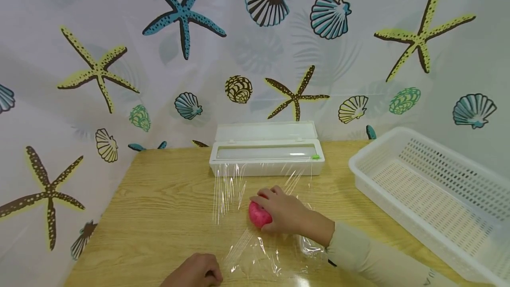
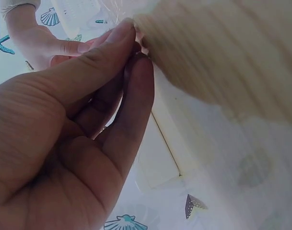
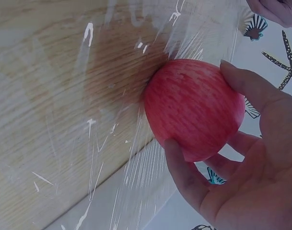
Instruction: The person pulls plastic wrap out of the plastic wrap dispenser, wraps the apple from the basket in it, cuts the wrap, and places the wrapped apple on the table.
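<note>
A red apple (image 3: 193, 110) is gripped in my right hand (image 1: 284, 211), with the thumb on one side and the fingers curled round the other. It sits on a sheet of clear cling film (image 1: 243, 247) spread over the wooden table. In the head view the film runs toward me from a white cling film dispenser (image 1: 267, 169). My left hand (image 1: 195, 271) is at the near left corner of the film. In the left wrist view its thumb (image 2: 95, 60) meets the fingertips in a pinch at the film's edge; the film between them is barely visible.
The dispenser's lid (image 1: 266, 131) stands raised at the back, and a small green slider (image 1: 315, 157) is on its front edge. A white perforated plastic basket (image 1: 422, 189) stands on the right. A curtain (image 1: 255, 48) with starfish and shells hangs behind the wooden table (image 1: 159, 207).
</note>
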`<state>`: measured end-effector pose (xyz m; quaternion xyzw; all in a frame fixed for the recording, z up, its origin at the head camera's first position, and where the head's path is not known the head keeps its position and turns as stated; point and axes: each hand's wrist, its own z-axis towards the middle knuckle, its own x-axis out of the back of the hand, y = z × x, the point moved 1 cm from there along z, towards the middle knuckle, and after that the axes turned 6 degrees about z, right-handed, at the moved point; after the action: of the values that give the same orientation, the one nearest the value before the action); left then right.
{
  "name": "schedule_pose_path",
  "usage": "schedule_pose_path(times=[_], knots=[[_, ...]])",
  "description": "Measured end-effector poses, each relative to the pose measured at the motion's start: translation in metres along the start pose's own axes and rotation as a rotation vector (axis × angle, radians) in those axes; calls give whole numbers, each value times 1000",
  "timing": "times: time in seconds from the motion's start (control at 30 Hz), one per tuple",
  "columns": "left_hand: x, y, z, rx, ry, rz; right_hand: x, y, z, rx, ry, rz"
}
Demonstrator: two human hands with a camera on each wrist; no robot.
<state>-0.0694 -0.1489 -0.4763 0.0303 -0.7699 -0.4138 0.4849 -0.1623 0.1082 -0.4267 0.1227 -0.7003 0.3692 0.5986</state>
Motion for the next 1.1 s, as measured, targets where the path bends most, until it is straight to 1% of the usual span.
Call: schedule_pose_path(times=[0.2, 0.33, 0.57, 0.8, 0.9, 1.0, 1.1], knots=[[0, 2, 0, -7, 31, 25, 1, 2, -3, -24, -12, 10], [1, 2, -2, 4, 21, 14, 1, 3, -7, -30, -8, 38], [-1, 1, -3, -2, 9, 2, 0, 3, -17, -30, 5, 51], [-2, 0, -4, -16, 22, 3, -2, 2, -21, -9, 8, 40], [-1, 1, -5, -11, 20, 0, -1, 1, -23, 4, 3, 29], [0, 3, -5, 0, 12, -1, 2, -1, -28, 12, 20, 20], [1, 4, -6, 8, 5, 2, 7, -1, -35, 16, 69, 21]])
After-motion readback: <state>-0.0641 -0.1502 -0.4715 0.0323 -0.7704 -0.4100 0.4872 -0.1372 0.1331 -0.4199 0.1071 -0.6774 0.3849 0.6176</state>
